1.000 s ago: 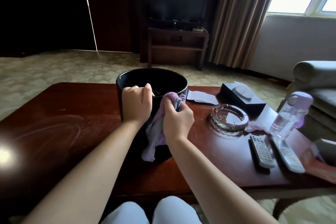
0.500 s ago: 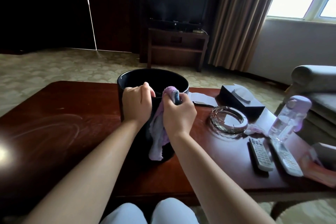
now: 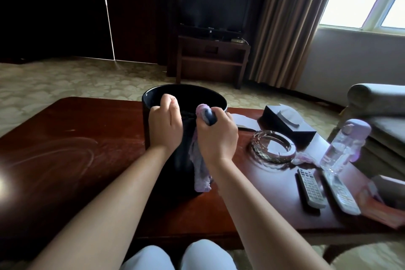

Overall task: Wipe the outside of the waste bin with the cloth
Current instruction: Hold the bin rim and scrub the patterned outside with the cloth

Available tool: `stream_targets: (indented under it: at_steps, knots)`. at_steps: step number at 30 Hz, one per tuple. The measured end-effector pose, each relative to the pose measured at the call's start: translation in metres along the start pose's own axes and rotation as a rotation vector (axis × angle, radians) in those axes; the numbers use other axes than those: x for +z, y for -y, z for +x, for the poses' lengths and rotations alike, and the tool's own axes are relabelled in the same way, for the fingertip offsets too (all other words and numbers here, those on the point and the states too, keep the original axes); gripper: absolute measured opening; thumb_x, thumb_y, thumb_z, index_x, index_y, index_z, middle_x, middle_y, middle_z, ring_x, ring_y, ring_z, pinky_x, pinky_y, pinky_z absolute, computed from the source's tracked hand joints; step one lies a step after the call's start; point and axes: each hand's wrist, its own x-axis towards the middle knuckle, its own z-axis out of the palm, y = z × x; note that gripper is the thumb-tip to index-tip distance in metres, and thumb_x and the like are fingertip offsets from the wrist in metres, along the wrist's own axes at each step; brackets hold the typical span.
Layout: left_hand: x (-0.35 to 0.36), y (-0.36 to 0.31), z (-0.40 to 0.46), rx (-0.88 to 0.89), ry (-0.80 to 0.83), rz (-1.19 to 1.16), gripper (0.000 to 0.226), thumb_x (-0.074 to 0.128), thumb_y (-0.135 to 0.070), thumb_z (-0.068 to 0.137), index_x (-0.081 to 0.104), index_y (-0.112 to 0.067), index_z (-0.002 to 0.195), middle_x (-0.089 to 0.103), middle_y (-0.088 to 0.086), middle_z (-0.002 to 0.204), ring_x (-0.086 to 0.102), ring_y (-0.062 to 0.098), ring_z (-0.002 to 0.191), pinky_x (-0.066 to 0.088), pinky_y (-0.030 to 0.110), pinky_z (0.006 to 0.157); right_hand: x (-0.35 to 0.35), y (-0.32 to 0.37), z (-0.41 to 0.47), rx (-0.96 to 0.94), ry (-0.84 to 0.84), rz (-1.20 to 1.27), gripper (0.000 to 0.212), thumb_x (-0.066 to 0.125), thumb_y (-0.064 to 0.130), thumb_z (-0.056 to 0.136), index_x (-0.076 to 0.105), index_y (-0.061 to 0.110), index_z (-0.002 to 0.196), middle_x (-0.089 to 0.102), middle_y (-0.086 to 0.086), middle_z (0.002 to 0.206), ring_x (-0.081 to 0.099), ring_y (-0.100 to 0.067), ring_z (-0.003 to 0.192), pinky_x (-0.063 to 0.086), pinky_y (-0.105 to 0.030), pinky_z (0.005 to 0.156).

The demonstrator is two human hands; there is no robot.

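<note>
Since a second ago, the right hand has crept up the near wall of the waste bin toward the rim, carrying the cloth with it. The bin, black and round, stands on the desk at frame centre. The left hand grips the near rim, fingers curled over the edge, steadying it. The right hand clutches the bunched lilac cloth against the bin's outside, its tail hanging down. This looks like mid-wipe on the near side; the next move probably calls for turning the bin to reach unwiped wall. The bin's inside is dark, contents unclear. At right, a glass ashtray looks empty and a clear bottle stands upright.
</note>
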Motion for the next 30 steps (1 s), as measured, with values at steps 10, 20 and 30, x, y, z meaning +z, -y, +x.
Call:
stream_targets:
  at_steps: [10,20,30]
  knots:
    - [-0.001,0.001,-0.001,0.098,-0.008,0.074,0.036,0.028,-0.029,0.089,0.051,-0.004,0.076,0.053,0.011,0.055,0.049,0.032,0.052,0.029,0.035,0.053,0.006,-0.018,-0.016,0.027,-0.114,0.268,0.011,0.064,0.026,0.084,0.059,0.02,0.075,0.058,0.006,0.075,0.044,-0.007,0.066,0.034,-0.014,0.062]
    - [0.008,0.014,-0.001,0.159,0.067,0.206,0.037,0.041,-0.037,0.088,0.053,-0.015,0.061,0.044,-0.002,0.048,0.047,0.024,0.049,0.036,0.033,0.065,0.005,-0.04,-0.023,0.197,-0.15,0.423,0.014,0.063,0.025,0.086,0.057,0.017,0.077,0.056,0.007,0.064,0.048,-0.002,0.059,0.04,-0.02,0.062]
    - [0.007,0.013,0.001,0.309,0.044,0.299,0.043,0.051,-0.031,0.083,0.028,-0.022,0.048,0.025,-0.011,0.044,0.038,0.023,0.044,0.033,0.031,0.057,0.025,-0.055,-0.029,0.241,-0.062,0.322,0.022,0.059,0.027,0.088,0.048,0.017,0.071,0.051,0.005,0.063,0.045,-0.008,0.059,0.034,-0.019,0.056]
